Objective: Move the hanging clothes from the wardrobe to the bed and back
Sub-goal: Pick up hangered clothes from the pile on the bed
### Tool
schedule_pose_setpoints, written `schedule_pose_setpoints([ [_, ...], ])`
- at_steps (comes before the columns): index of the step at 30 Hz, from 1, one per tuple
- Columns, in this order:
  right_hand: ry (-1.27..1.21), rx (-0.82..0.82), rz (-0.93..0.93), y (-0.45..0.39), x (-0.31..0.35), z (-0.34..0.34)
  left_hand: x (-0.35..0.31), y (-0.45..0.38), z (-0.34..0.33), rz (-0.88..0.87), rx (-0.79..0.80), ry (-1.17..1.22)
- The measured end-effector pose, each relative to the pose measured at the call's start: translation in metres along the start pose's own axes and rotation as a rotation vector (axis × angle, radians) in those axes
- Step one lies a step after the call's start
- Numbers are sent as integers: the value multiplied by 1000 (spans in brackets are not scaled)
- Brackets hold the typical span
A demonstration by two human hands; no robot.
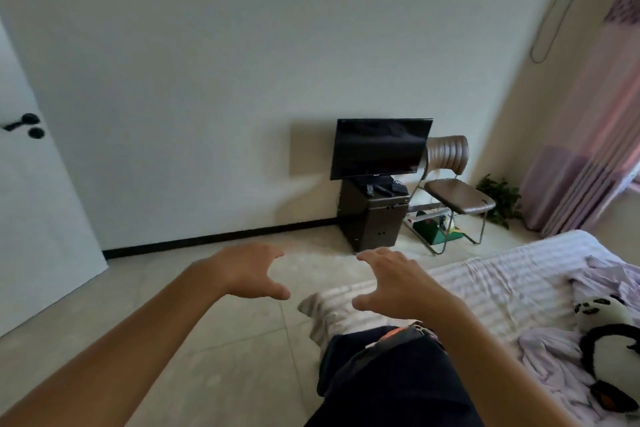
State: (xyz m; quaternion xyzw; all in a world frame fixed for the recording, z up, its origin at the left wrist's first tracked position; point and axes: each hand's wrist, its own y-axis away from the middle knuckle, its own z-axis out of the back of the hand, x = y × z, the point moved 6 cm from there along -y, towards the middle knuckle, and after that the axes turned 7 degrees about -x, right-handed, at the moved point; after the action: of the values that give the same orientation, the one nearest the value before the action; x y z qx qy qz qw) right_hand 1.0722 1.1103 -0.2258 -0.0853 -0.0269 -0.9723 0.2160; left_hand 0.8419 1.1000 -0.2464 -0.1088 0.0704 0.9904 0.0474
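A dark navy garment (388,381) with an orange and grey band lies over the near corner of the bed (512,274), which has a pale striped sheet. My left hand (247,272) hovers above the floor with fingers spread and relaxed, holding nothing. My right hand (398,282) hovers just above the garment and the bed's corner, fingers also spread and empty. No wardrobe is in sight.
A white door (31,204) stands at the left. Against the far wall are a dark cabinet (372,218) with a TV (379,147), a brown chair (457,198) and a plant (500,198). Pink curtains (581,163) hang right. A panda plush (606,315) lies on the bed.
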Motion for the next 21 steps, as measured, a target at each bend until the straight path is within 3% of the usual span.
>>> schedule_pose_setpoints([
  [9, -11, 82, 270, 35, 110, -6, 67, 156, 2, 359, 24, 17],
  [21, 20, 79, 567, 81, 311, -14, 163, 367, 30, 650, -74, 49],
])
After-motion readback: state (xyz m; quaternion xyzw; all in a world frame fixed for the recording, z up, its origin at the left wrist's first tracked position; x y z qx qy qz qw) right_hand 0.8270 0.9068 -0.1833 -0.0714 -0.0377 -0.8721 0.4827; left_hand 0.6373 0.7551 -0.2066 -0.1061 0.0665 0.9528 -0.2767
